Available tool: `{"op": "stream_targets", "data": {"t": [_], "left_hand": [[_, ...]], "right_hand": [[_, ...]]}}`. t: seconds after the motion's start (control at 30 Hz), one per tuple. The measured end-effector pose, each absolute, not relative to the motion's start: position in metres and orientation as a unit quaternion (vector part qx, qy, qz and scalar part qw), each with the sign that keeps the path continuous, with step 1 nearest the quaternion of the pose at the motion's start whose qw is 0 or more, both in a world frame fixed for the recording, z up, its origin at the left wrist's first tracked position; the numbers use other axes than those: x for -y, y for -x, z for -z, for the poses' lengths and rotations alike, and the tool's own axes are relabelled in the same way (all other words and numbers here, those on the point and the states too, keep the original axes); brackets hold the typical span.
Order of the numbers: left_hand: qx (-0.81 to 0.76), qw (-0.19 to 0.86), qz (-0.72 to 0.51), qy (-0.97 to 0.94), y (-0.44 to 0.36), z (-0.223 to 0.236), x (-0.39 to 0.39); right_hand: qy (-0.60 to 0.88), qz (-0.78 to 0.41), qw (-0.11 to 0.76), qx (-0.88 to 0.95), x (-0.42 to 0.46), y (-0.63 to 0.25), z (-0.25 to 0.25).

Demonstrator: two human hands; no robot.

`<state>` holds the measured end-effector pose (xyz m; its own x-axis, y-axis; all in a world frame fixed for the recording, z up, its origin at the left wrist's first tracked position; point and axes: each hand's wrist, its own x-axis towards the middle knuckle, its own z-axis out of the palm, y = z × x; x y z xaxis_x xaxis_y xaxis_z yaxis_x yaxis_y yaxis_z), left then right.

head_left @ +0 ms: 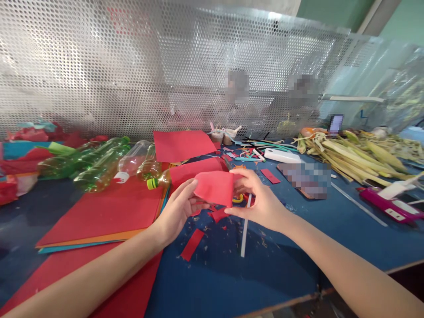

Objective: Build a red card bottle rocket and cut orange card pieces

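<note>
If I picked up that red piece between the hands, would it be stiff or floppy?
The red piece is probably bendable, since its surface curves between the left hand and right hand. It seems unlikely to be completely limp, as it spans them without sagging.

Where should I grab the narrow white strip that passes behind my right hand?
Pinch the white strip near its closest end, coming from your side of the table. That end lies uncovered and points toward you, while your right hand hides part farther up. It looks thin and flat, so pinching across its long edges should probably work best.
</note>
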<state>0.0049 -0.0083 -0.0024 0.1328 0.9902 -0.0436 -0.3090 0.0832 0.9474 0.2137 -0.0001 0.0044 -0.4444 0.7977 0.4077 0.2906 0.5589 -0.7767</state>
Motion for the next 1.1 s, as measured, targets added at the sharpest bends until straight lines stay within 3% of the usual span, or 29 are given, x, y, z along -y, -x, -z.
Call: {"op": "stream_targets", "data": {"t": [0.23, 0.53, 0.8, 0.93, 1.1], "left_hand": [[-0.394, 0.683, -0.417, -0.452, -0.015, 0.006, 0.023], [-0.442, 0.604, -0.431, -0.503, -0.019, 0.011, 0.028], [-0.42, 0.621, -0.468, -0.468, -0.016, 0.007, 0.021], [-0.428, 0.604, -0.483, -0.468, -0.014, 0.003, 0.018], [-0.441, 0.579, -0.489, -0.48, -0.012, 0.0, 0.017]], "right_hand": [[0.373, -0.293, 0.465, 0.747, -0.001, -0.205, 0.006], [0.324, -0.353, 0.428, 0.766, 0.003, -0.2, 0.013], [0.298, -0.443, 0.426, 0.731, 0.0, -0.206, 0.006], [0.328, -0.475, 0.436, 0.69, -0.009, -0.208, 0.006], [0.382, -0.485, 0.391, 0.683, -0.012, -0.207, 0.007]]}}
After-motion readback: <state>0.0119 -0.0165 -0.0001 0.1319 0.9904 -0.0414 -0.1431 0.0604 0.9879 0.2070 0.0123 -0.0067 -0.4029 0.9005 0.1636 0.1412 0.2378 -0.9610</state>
